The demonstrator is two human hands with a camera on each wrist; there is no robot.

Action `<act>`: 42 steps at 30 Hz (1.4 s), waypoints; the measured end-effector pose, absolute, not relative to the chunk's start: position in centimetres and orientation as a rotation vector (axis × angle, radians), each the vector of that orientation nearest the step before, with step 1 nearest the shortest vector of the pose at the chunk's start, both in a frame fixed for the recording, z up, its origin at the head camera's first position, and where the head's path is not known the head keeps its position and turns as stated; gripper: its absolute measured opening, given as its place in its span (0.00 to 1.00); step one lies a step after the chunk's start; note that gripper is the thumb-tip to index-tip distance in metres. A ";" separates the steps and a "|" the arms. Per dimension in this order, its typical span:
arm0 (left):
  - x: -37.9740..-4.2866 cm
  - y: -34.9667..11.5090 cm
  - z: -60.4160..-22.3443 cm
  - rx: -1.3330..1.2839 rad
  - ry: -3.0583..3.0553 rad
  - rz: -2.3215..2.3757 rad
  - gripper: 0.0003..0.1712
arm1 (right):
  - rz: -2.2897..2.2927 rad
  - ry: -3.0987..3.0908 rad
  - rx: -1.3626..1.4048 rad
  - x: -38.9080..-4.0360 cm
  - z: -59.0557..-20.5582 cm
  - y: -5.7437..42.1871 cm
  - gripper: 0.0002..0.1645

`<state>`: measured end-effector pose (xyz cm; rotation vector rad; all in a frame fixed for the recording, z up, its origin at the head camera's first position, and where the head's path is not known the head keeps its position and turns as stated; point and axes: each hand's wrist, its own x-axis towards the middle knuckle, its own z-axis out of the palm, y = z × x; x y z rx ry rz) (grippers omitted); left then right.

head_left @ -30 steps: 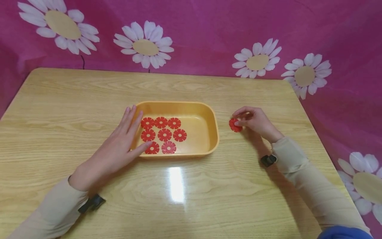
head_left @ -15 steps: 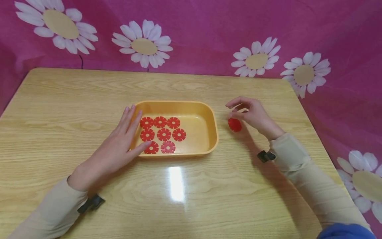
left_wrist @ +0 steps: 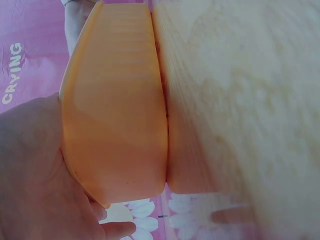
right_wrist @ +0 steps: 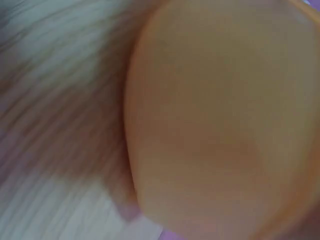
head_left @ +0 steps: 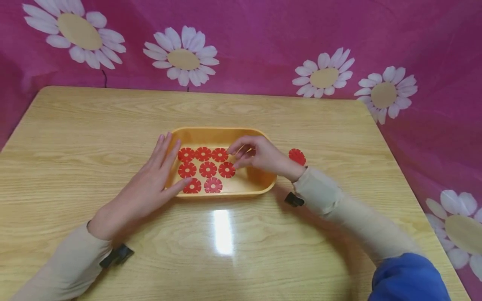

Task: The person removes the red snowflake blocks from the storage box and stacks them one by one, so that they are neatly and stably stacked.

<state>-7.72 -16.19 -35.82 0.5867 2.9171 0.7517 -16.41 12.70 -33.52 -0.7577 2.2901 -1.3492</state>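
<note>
Several flat red notched discs (head_left: 208, 169) lie in rows inside an orange-yellow plastic tray (head_left: 211, 195). My left hand (head_left: 147, 184) rests with straight fingers over the tray's left rim, thumb above a lower-left disc. In the left wrist view, this hand (left_wrist: 35, 160) lies against the rim of the tray (left_wrist: 115, 110). Over the tray's right half, my right hand (head_left: 263, 156) has bent fingers, fingertips close to the rightmost disc (head_left: 226, 170) of the middle row; contact is unclear. Another red disc or small pile (head_left: 297, 156) lies on the table, right of the tray.
The wooden table (head_left: 113, 113) reaches back to a pink cloth (head_left: 256, 42) printed with white daisies. A light reflection shines on the tabletop in front of the tray. The right wrist view is blurred and shows mostly the tray wall (right_wrist: 215, 110).
My right hand has let go of the red disc right of the tray, risen, and moved left over the tray. That disc stays on the table. My left hand has kept its place.
</note>
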 end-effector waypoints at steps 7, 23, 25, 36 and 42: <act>-7.7 -16.2 -35.9 0.588 2.921 0.754 0.56 | -1.097 2.330 -0.829 -16.6 -35.1 10.7 0.20; -7.8 -16.2 -35.8 0.600 2.921 0.764 0.56 | -0.883 2.468 -0.856 -16.6 -35.4 10.2 0.20; -7.8 -16.2 -35.9 0.601 2.919 0.766 0.56 | -0.873 2.473 -0.859 -16.5 -35.3 10.2 0.21; -7.8 -16.2 -35.9 0.578 2.907 0.760 0.57 | -1.034 2.424 -0.915 -15.9 -34.2 11.4 0.20; -7.8 -16.2 -35.9 0.596 2.917 0.769 0.56 | -1.192 2.477 -0.866 -16.6 -32.0 14.1 0.24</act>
